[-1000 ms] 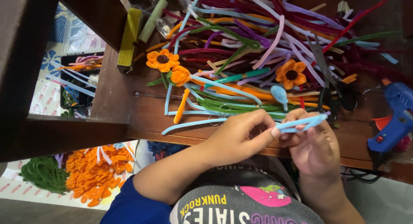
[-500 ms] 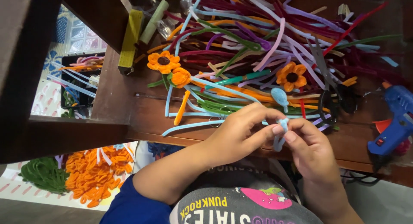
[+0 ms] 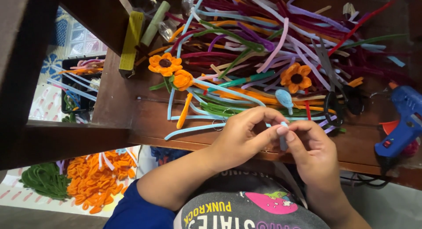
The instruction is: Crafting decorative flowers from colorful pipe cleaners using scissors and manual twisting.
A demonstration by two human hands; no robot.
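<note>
Pinched between both hands [image 3: 281,143], the blue stem [image 3: 283,142] (a second ago stretched sideways) is now folded short, below the scissors [image 3: 332,90].

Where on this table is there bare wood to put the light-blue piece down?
Bare wood shows along the near table edge, between the right hand and the blue glue gun, and left of the orange flower. The pipe cleaner pile crowds the rest.

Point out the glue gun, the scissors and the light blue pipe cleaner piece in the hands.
glue gun [image 3: 402,123], head view, on its blue body.
scissors [image 3: 336,106], head view, on a black handle loop.
light blue pipe cleaner piece [image 3: 283,142], head view, on the strip between the fingertips.
</note>
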